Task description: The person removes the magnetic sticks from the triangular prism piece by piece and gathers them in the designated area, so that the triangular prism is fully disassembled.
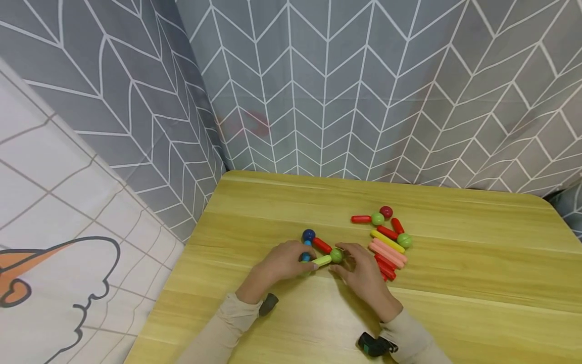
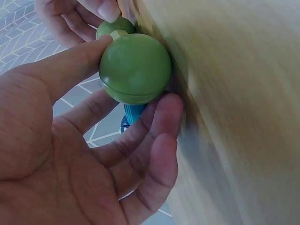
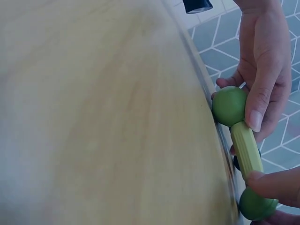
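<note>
A small frame of balls and rods lies between both hands: a dark blue ball (image 1: 308, 235), a red rod (image 1: 322, 245), a blue rod (image 1: 306, 251), a light green rod (image 3: 246, 149) and two green balls. My left hand (image 1: 287, 260) curls round the nearer-left green ball (image 2: 136, 68), its thumb beside the light green rod's end; in the head view it hides most of that ball. My right hand (image 1: 364, 270) grips the other green ball (image 1: 336, 255), its thumb (image 3: 269, 185) touching where the light green rod meets it.
Right of the hands lie pink rods (image 1: 388, 253), a yellow rod (image 1: 387, 241) and several red rods (image 1: 385, 267). Farther back are a red rod (image 1: 361, 219), green balls (image 1: 378, 218) and a dark red ball (image 1: 386, 212). A patterned curtain (image 1: 318, 91) hangs behind the wooden table (image 1: 477, 242).
</note>
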{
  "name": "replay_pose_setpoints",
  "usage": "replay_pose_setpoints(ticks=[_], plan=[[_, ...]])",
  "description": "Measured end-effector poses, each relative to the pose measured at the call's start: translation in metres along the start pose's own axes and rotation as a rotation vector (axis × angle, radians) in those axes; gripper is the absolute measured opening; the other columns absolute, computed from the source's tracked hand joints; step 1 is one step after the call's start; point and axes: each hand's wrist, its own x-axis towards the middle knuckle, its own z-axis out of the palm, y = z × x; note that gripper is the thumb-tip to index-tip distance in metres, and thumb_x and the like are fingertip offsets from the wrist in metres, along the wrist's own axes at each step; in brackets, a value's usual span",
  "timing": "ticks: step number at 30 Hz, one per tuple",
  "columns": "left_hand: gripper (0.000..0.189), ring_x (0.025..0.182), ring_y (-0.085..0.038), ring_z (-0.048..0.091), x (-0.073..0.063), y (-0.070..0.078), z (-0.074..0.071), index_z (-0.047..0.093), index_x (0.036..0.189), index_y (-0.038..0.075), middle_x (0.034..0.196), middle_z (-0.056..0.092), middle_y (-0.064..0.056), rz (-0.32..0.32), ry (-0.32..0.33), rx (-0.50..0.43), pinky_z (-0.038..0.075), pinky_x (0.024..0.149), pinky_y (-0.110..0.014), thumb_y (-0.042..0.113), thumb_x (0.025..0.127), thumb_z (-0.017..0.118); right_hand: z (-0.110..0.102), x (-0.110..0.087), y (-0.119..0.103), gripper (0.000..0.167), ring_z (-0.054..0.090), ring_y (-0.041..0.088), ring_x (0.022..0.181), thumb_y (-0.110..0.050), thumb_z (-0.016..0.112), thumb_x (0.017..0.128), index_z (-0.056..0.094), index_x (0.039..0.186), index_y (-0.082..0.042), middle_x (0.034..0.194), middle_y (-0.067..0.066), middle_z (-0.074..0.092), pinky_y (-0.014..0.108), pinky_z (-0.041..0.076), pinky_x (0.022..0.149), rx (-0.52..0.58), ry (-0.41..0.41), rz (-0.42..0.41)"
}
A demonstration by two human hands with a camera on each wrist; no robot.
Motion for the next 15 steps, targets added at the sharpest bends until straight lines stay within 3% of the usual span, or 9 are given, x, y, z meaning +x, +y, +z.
replay_pose_setpoints(ticks=[15], plan=[[0.018, 0.067, -0.009, 0.047, 0.0017, -0.0027, 0.0022, 0.074, 0.103, 0.02, 0.078, 0.058, 0.008, 0.014, 0.006, -0.005, 0.035, 0.059, -0.021, 0.035, 0.093, 0.072, 0.0062, 0.0055, 0.0076, 0.041, 0.068, 0.021, 0.101, -0.005, 0.082, 0.081, 0.069, 0.12, -0.005, 0.116, 0.011, 0.071, 0.032, 0.058, 0.082, 0.051, -0.073, 0.003]])
